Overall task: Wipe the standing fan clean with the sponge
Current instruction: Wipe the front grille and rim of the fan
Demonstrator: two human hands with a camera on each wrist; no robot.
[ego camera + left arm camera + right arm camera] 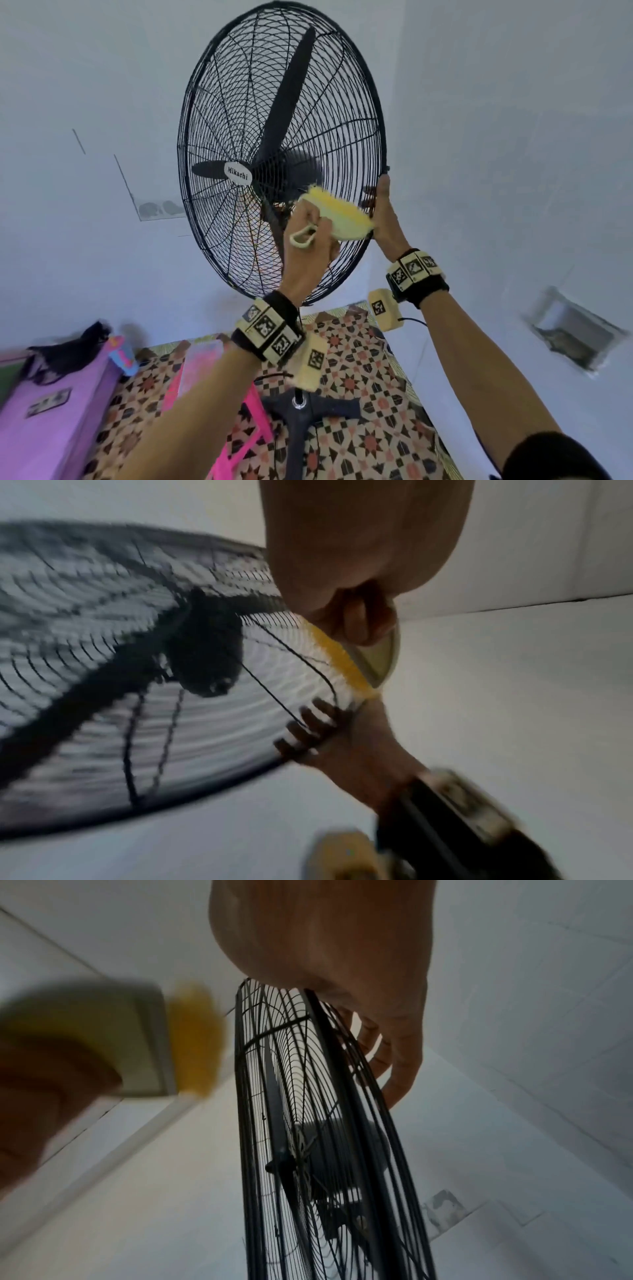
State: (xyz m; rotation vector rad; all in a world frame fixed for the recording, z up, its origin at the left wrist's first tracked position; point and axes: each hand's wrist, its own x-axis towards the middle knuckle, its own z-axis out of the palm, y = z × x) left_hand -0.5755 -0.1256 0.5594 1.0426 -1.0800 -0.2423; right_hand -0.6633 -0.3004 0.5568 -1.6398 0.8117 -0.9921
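Note:
A black standing fan (281,137) with a round wire guard and a white hub badge rises in front of me. My left hand (310,240) grips a pale sponge with a yellow face (346,214) by its looped handle and holds it against the lower right of the front guard. My right hand (385,214) holds the guard's right rim, thumb in front and fingers (380,1053) curled round the back wires. The left wrist view shows the sponge (373,658) on the grille (137,669) beside the right hand's fingers (308,729). In the right wrist view the sponge (150,1042) is blurred, left of the guard (308,1123).
The fan's pole and cross base (301,411) stand on a patterned floor mat (359,377). A purple case (51,404) lies at the lower left, with a pink frame (253,421) beside the base. White walls close in behind and to the right, with a wall recess (575,329).

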